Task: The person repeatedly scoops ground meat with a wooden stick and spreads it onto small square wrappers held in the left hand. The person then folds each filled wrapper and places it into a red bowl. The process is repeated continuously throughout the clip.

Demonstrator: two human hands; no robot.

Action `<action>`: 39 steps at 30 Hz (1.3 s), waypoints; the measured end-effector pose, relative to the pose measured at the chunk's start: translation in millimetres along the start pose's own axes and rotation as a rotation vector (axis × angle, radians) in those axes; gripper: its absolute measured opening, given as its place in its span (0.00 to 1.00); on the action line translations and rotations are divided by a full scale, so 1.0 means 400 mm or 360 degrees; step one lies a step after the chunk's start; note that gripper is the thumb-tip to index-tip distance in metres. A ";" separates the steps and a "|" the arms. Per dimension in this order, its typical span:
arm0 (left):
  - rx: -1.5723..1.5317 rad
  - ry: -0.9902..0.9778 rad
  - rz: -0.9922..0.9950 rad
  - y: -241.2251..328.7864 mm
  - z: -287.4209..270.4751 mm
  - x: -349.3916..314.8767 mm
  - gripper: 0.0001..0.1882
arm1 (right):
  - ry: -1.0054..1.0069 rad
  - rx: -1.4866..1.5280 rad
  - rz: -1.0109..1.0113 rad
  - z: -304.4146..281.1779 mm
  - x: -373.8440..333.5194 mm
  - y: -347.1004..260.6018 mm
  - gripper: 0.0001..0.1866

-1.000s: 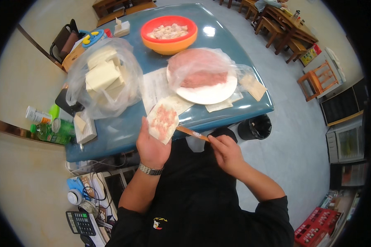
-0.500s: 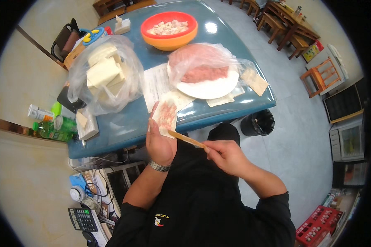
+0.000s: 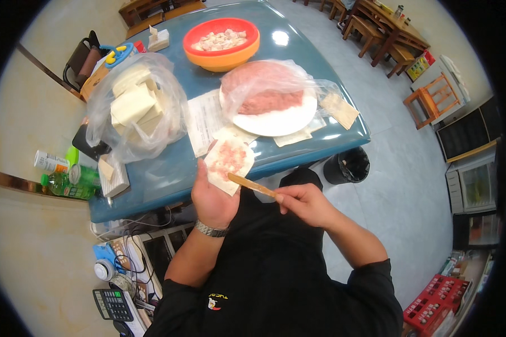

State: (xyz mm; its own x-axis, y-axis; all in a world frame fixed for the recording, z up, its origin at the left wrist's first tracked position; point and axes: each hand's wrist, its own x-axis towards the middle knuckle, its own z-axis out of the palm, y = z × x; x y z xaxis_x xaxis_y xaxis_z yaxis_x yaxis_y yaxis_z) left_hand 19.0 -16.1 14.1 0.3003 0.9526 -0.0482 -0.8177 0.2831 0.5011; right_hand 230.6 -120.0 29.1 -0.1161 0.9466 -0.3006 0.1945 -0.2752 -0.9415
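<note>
A pale wonton wrapper (image 3: 229, 163) smeared with pink minced meat lies across the fingers of my left hand (image 3: 215, 197), which holds it up just off the table's front edge. Pinched in my right hand (image 3: 302, 205) is a flat wooden stick (image 3: 252, 184); its tip meets the lower part of the wrapper. Beyond my hands, a white plate (image 3: 287, 122) carries a mound of minced meat (image 3: 272, 101), partly covered by a clear plastic bag. To the left, stacks of wrappers (image 3: 134, 105) sit in an open clear plastic bag (image 3: 171, 126).
Behind the plate, an orange bowl (image 3: 225, 60) with a red basin holds finished-looking filled pieces (image 3: 220, 40). Bottles and cans (image 3: 67, 182) stand by the left wall. A lined black bin (image 3: 347, 165) is below the table's right side; a calculator (image 3: 112, 305) lies lower left.
My left hand has turned the wrapper flatter, so more of its meat-smeared face shows. The stick has stayed at its lower part. The whole view has shifted slightly.
</note>
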 end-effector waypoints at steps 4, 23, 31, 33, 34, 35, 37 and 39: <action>-0.0033 -0.0064 0.0002 0.033 -0.032 0.010 0.34 | -0.0090 0.0099 0.0055 -0.050 0.003 0.039 0.14; 0.0548 -0.0085 0.0010 0.055 -0.045 -0.027 0.23 | 0.0624 -0.1069 -0.0784 0.003 -0.023 -0.057 0.10; 0.0472 -0.0005 -0.0104 -0.002 -0.037 -0.032 0.04 | 0.0693 -0.1372 -0.0920 0.035 -0.009 -0.058 0.13; 0.0384 -0.0061 -0.0091 -0.002 -0.053 -0.031 0.09 | 0.0696 -0.1355 -0.0879 0.029 -0.018 -0.047 0.13; 0.0357 -0.0054 -0.0092 0.005 -0.052 -0.027 0.12 | 0.0684 -0.1325 -0.0831 0.022 -0.026 -0.040 0.12; 0.0329 -0.0046 -0.0093 0.011 -0.051 -0.023 0.15 | 0.0672 -0.1296 -0.0783 0.018 -0.032 -0.034 0.12; 0.0254 0.0043 -0.0087 0.020 -0.050 -0.013 0.18 | 0.0599 -0.1174 -0.0655 0.017 -0.048 -0.021 0.11; 0.0218 0.0087 -0.0099 0.022 -0.045 -0.011 0.19 | 0.0526 -0.1036 -0.0613 0.023 -0.055 -0.011 0.10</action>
State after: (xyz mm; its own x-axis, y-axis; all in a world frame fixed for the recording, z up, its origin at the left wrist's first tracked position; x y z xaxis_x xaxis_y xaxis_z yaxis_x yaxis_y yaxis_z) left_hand 1.6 -16.0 3.3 0.3178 0.9395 -0.1278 -0.7227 0.3273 0.6087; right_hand 223.3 -141.2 38.5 -0.0169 0.9833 0.1813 0.7368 0.1348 -0.6625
